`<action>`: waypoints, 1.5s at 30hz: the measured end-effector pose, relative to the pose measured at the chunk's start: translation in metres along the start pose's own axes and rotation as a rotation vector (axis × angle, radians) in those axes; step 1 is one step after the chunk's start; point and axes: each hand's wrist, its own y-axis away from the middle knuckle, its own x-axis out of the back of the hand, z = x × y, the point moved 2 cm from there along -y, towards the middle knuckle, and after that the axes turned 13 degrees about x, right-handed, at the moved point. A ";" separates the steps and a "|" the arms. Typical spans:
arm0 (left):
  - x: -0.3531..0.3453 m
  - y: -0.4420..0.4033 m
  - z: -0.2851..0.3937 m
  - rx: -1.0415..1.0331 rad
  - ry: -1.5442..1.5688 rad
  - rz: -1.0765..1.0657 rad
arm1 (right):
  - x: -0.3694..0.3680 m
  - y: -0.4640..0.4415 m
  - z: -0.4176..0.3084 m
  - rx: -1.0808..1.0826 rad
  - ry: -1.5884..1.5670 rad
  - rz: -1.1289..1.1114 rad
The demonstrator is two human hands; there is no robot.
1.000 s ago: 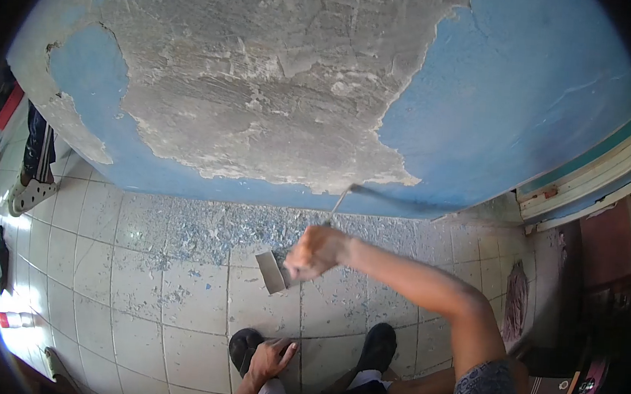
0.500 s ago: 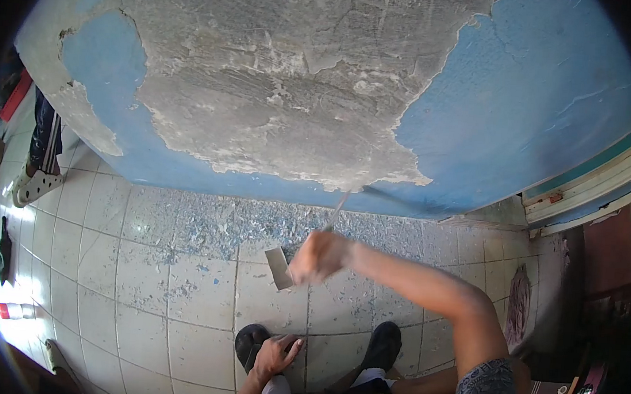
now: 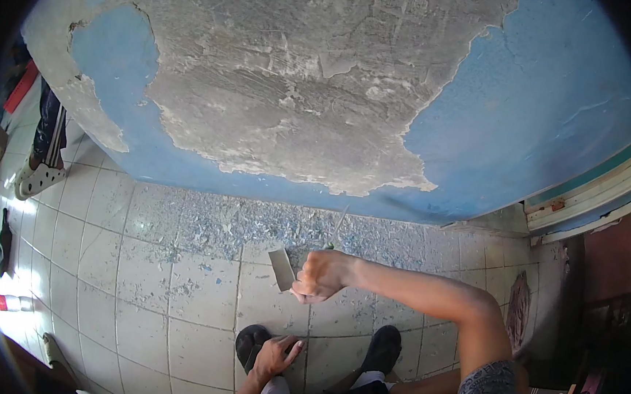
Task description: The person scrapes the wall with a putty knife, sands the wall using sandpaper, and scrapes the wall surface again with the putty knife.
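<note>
My right hand [image 3: 322, 276] is closed in a fist above the floor. From it a thin pale blade [image 3: 342, 218] points toward the base of the wall, with a bit of green at its handle; its exact kind is not clear. Just left of this fist a flat beige rectangular piece [image 3: 279, 269] lies on the tiles. Ahead stands a blue wall [image 3: 511, 115] with a large bare grey patch [image 3: 285, 107], ragged along its lower edge. My left hand [image 3: 274, 356] rests low beside my dark left shoe [image 3: 251, 337], fingers loosely stretched and holding nothing.
Paint flakes [image 3: 255, 226] cover the tiles [image 3: 138, 331] along the wall's foot. At the left, another person's leg wears a pale clog [image 3: 38, 180]. A red-and-white object [image 3: 12, 303] lies further down. To the right are a door frame [image 3: 587, 190] and a bunched cloth [image 3: 518, 310].
My right hand has drawn back toward me, and the blade's tip has come away from the lower edge of the bare patch. My left hand stays in place.
</note>
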 end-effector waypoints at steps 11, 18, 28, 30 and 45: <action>-0.003 0.006 -0.005 -0.007 -0.027 0.012 | -0.001 0.019 0.025 -0.089 -0.026 -0.056; -0.004 0.002 -0.012 0.001 -0.047 -0.011 | 0.007 -0.009 0.001 0.007 0.055 -0.001; 0.004 0.005 0.005 -0.005 -0.024 -0.011 | 0.007 0.029 0.038 -0.238 -0.054 -0.279; 0.005 -0.003 0.007 -0.017 0.015 0.007 | -0.016 0.025 0.029 -0.069 -0.042 -0.183; -0.001 0.007 -0.002 0.025 -0.072 -0.025 | 0.004 0.034 0.024 -0.052 0.024 -0.147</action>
